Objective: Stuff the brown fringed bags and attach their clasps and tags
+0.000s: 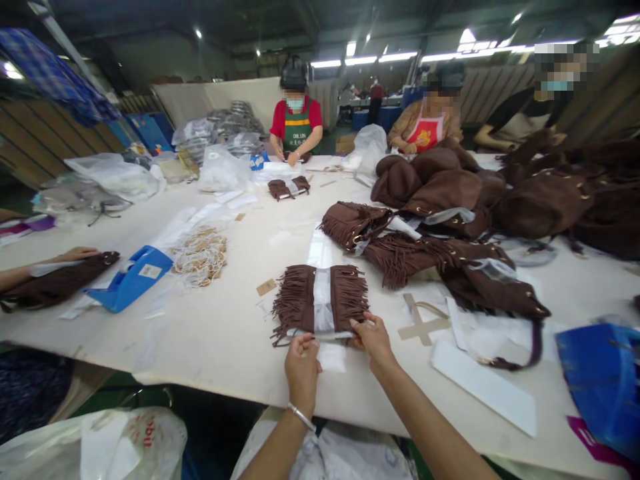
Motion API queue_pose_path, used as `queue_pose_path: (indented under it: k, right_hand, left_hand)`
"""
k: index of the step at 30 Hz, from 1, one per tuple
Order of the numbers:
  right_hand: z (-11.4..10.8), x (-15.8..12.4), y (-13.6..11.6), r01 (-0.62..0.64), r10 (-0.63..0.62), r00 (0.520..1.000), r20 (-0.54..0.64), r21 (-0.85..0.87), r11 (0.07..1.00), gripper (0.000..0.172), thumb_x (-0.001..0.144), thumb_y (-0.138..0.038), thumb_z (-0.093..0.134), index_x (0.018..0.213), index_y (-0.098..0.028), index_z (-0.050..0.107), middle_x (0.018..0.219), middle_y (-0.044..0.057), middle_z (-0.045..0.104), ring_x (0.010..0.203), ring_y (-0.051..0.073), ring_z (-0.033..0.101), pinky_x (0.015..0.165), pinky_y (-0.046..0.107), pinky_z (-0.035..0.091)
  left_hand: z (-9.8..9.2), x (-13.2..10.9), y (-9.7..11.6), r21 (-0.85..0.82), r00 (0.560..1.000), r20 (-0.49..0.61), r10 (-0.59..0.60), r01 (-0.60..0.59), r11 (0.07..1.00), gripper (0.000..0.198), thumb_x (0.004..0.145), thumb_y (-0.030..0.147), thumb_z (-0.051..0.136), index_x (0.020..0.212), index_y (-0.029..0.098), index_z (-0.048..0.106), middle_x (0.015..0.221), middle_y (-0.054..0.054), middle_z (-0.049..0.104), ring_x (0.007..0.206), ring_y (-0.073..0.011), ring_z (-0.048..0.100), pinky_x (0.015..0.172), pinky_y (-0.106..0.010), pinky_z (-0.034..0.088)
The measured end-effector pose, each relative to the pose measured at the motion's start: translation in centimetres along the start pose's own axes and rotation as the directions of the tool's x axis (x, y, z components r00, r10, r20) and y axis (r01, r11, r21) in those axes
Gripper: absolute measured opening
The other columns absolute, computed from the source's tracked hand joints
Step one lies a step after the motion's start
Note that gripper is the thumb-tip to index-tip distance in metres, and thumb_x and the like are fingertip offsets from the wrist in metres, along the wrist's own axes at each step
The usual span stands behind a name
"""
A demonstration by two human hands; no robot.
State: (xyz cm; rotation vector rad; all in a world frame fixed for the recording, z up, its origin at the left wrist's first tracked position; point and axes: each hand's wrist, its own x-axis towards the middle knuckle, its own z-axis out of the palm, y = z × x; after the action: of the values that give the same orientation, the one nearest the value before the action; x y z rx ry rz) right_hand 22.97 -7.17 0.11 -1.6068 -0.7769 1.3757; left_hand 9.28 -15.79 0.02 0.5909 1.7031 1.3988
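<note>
A brown fringed bag (298,293) lies flat on the table in front of me, with a pale translucent wrap (323,297) around its middle. White sheet material shows under its near edge. The fingers of my left hand (301,367) are pinched at the near left edge of the bag, by a thin dark strand. At the near right corner, my right hand (373,340) grips the bag's edge between thumb and fingers. A small tan tag (267,287) lies just left of the bag.
Brown bags (450,193) pile up at the right. A blue tape dispenser (133,279) and a heap of stringed tags (200,256) are on the left; another blue dispenser (603,387) stands at right. A white board (484,387) lies nearby. Co-workers sit around the table (235,340).
</note>
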Motion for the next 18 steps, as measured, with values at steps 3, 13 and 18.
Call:
queue_pose_path:
  k: [3,13,18]
  right_hand:
    - [0.1,-0.3,-0.1,0.029,-0.029,0.999,0.019,0.001,1.0,0.06,0.06,-0.04,0.076,0.11,-0.02,0.048,0.062,-0.007,0.059,0.052,0.014,0.057,0.048,0.025,0.048]
    - [0.8,-0.7,0.2,0.055,-0.053,0.998,-0.043,0.058,0.997,0.072,0.057,-0.049,0.079,0.115,-0.018,0.049,0.07,-0.005,0.062,0.058,0.012,0.055,0.05,0.021,0.041]
    - [1.0,-0.5,0.3,0.081,-0.077,0.996,-0.043,0.085,0.993,0.072,0.055,-0.047,0.079,0.114,-0.018,0.049,0.067,-0.006,0.06,0.055,0.012,0.053,0.049,0.022,0.039]
  left_hand:
    - [0.1,-0.1,-0.1,-0.083,0.999,-0.045,-0.013,0.009,0.996,0.042,0.07,0.045,0.064,0.101,0.017,0.056,0.077,0.002,0.06,0.037,-0.0036,0.043,0.036,-0.018,0.028]
    - [1.2,0.3,-0.3,-0.159,0.997,-0.035,-0.063,0.056,0.986,0.041,0.071,0.046,0.062,0.098,0.015,0.055,0.069,0.002,0.061,0.034,-0.0039,0.039,0.034,-0.018,0.026]
    - [1.6,1.0,0.0,-0.039,0.998,-0.065,-0.018,0.016,0.999,0.022,0.072,0.038,0.06,0.082,0.018,0.054,0.06,0.004,0.058,0.032,-0.0059,0.038,0.031,-0.019,0.024]
